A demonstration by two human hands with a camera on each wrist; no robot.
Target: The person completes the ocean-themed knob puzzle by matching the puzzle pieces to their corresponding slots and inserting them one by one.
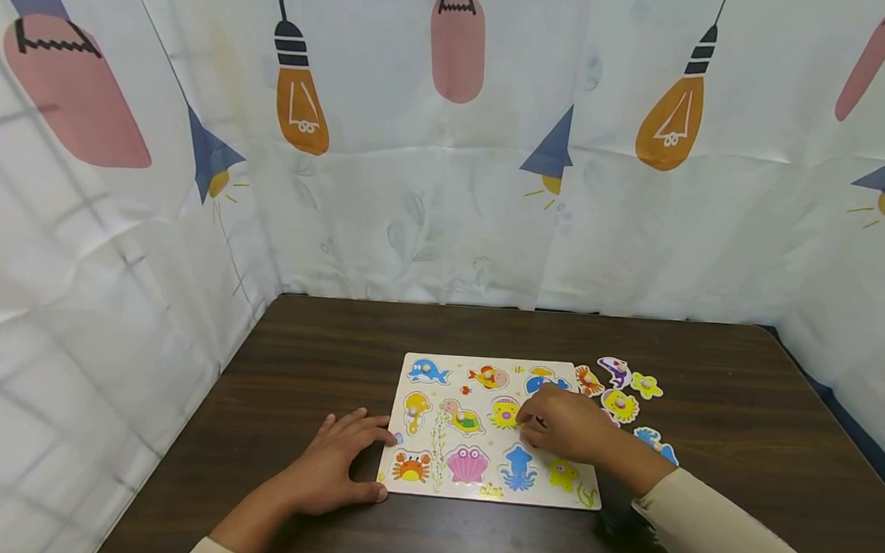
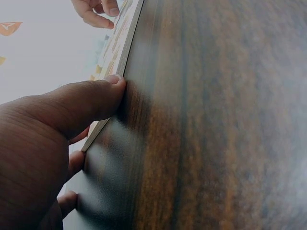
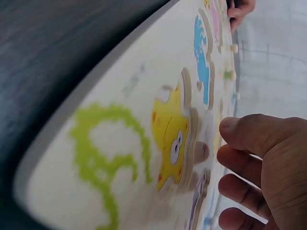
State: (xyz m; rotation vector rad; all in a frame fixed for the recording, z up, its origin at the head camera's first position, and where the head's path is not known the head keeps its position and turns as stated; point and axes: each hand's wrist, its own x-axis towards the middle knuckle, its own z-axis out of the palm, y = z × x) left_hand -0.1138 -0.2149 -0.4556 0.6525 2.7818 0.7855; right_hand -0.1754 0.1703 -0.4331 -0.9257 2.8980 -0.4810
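The puzzle board [image 1: 496, 455] is laid flat on the dark table [image 1: 334, 346]. Its near left corner is touched by the thumb of the left hand [image 1: 338, 463], whose fingers are spread along its left edge. Over the board's right half, the right hand [image 1: 566, 423] is held with fingers bent, close to the yellow octopus [image 1: 505, 412]; whether anything is pinched cannot be told. Loose pieces [image 1: 620, 405] are scattered just beyond the board's right edge. Behind the board, a printed curtain [image 1: 445, 218] is hung.
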